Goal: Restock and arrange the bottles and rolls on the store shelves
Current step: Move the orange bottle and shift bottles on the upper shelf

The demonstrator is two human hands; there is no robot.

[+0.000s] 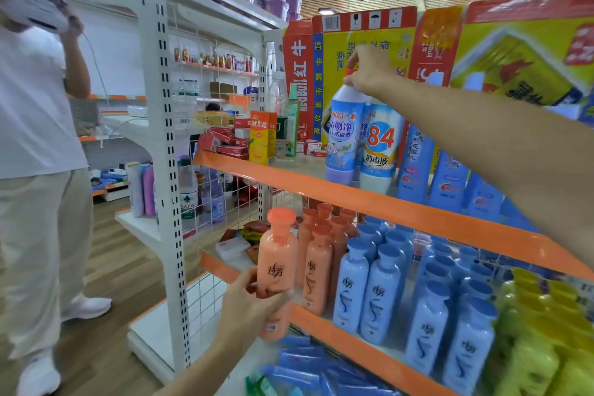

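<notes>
Midway through restocking, a person's left hand [254,309] keeps its grip wrapped round an orange bottle [277,270] at lower centre, not yet shelved beside its matching row [316,254], while the right hand [369,72] pinches the cap of a blue cleaner bottle [344,135] standing on the upper shelf [289,175].

Both forearms bare, no sleeves, no gloves; left hand [254,305], right hand [369,71].

Orange shampoo bottle [277,270], blue-and-white cleaner bottle [344,135], orange shelf edge [353,199]
</notes>
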